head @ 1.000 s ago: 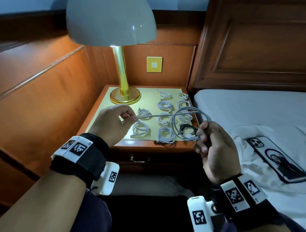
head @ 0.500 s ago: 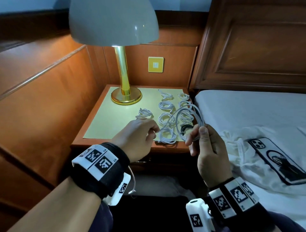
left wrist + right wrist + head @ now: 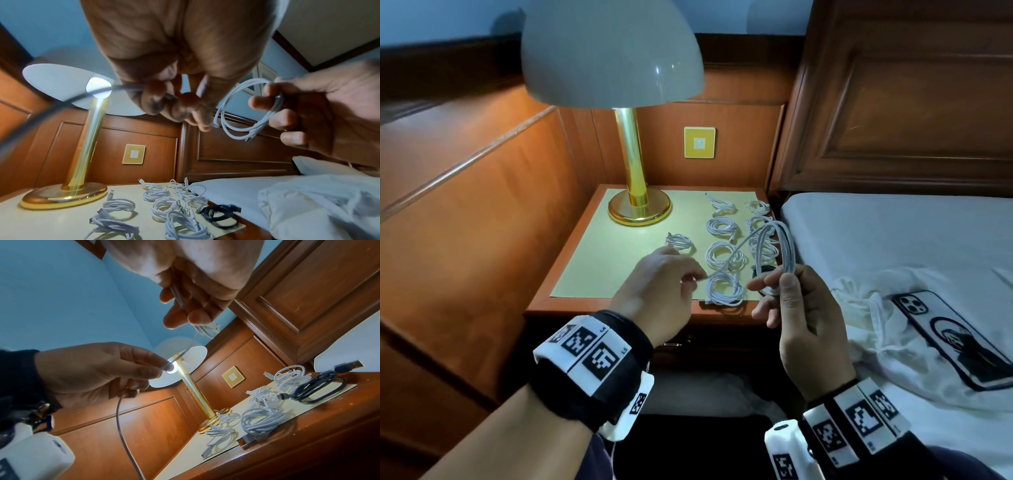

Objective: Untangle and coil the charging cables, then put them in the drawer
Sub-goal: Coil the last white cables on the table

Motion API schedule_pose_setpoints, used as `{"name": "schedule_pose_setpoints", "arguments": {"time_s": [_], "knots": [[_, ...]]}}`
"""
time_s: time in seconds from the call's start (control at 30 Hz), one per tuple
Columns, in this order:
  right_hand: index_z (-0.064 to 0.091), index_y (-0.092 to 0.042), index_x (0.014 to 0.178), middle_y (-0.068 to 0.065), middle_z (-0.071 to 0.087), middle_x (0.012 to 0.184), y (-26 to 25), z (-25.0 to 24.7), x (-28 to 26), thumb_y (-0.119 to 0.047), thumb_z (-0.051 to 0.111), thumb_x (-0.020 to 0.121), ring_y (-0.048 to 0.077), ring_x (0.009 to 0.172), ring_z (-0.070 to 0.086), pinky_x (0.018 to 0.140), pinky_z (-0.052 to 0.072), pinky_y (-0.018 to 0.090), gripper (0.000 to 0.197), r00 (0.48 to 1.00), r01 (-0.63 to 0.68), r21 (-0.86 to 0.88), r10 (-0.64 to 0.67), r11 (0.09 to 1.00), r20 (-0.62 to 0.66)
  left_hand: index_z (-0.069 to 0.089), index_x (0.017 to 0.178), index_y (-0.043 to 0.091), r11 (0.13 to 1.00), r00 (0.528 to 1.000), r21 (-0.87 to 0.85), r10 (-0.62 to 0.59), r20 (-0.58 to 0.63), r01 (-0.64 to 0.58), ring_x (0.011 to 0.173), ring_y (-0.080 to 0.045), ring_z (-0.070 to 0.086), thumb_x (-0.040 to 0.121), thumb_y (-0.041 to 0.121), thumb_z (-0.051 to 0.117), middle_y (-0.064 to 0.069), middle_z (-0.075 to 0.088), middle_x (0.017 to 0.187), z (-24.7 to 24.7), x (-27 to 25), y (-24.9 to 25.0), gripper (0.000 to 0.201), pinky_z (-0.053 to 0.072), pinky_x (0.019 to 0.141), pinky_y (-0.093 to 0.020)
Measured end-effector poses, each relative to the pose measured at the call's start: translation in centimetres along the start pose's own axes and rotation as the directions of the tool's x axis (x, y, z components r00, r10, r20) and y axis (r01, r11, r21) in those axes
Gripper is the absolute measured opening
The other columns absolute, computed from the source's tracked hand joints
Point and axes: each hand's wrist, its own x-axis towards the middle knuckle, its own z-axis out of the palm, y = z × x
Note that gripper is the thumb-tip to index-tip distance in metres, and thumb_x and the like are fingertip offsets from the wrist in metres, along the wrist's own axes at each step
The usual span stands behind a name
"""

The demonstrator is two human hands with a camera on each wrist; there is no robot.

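A white charging cable stands as a loose coil above the nightstand's front right corner. My right hand grips the bottom of that coil between thumb and fingers. The free tail runs left to my left hand, which pinches it between thumb and forefinger; the rest hangs below the hand. Several coiled white cables lie in rows on the yellow mat. One black coil lies at the front right. The drawer front under the top is shut.
A brass lamp with a pale shade stands at the back left of the nightstand. Wood panelling runs along the left. On the right is the bed, with a phone and crumpled white cloth on it.
My left hand has moved right and nearer, close to the right hand, so the straight stretch of cable between them is shorter. The right hand still holds the coil.
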Motion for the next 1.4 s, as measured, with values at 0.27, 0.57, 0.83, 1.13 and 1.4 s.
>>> {"name": "schedule_pose_setpoints", "arguments": {"time_s": [0.27, 0.57, 0.83, 1.13, 1.4], "knots": [[0.055, -0.041, 0.090, -0.017, 0.072, 0.096, 0.9, 0.3, 0.0, -0.033, 0.042, 0.101, 0.013, 0.060, 0.065, 0.061, 0.053, 0.027, 0.020, 0.994, 0.093, -0.249, -0.076, 0.964, 0.077, 0.079, 0.102, 0.028, 0.972, 0.950, -0.121, 0.226, 0.214, -0.204, 0.084, 0.005, 0.061, 0.088, 0.009, 0.069, 0.020, 0.066, 0.087, -0.5, -0.6, 1.4, 0.026, 0.042, 0.078, -0.004], [0.053, -0.020, 0.082, -0.007, 0.062, 0.065, 1.7, 0.9, 0.1, -0.023, 0.040, 0.106, 0.010, 0.056, 0.061, 0.064, 0.051, 0.030, 0.027, 0.984, -0.158, -0.157, 0.168, 0.975, 0.053, 0.063, 0.077, 0.023, 0.982, 0.984, -0.135, 0.145, 0.106, -0.130, 0.064, -0.001, 0.053, 0.076, 0.043, 0.083, 0.011, 0.061, 0.068, -0.6, -0.6, 1.3, 0.029, 0.039, 0.057, -0.011], [0.057, -0.018, 0.084, 0.005, 0.069, 0.067, 1.9, 0.8, 0.0, -0.025, 0.041, 0.107, 0.005, 0.053, 0.055, 0.062, 0.037, 0.028, 0.029, 0.931, -0.253, -0.140, 0.280, 0.957, 0.235, 0.079, 0.089, 0.027, 0.973, 0.972, -0.179, 0.171, 0.162, -0.142, 0.082, -0.005, 0.063, 0.088, 0.024, 0.075, 0.013, 0.072, 0.086, -0.9, -0.3, 0.2, 0.005, 0.049, 0.074, -0.020], [0.051, -0.016, 0.071, -0.003, 0.029, 0.053, 0.3, 0.7, 0.3, -0.027, 0.042, 0.105, 0.011, 0.047, 0.019, 0.047, 0.012, 0.028, 0.037, 0.770, -0.618, 0.224, 0.523, 0.753, 0.365, 0.071, 0.083, 0.023, 0.954, 0.995, -0.301, 0.044, 0.084, -0.017, 0.063, -0.005, 0.055, 0.085, 0.025, 0.078, 0.009, 0.068, 0.081, -0.9, 0.5, -0.5, 0.008, 0.044, 0.059, -0.017], [0.040, -0.025, 0.059, -0.007, 0.018, 0.052, -0.2, -0.5, 1.1, -0.048, 0.058, 0.089, 0.015, 0.051, 0.009, 0.050, 0.009, 0.031, 0.042, 0.688, -0.726, 0.448, 0.553, 0.522, 0.469, 0.075, 0.092, 0.019, 0.934, 0.999, -0.356, -0.033, 0.038, 0.044, 0.072, -0.007, 0.066, 0.092, 0.016, 0.071, 0.008, 0.072, 0.082, -1.0, 0.6, -0.5, 0.005, 0.051, 0.068, -0.014]]}}
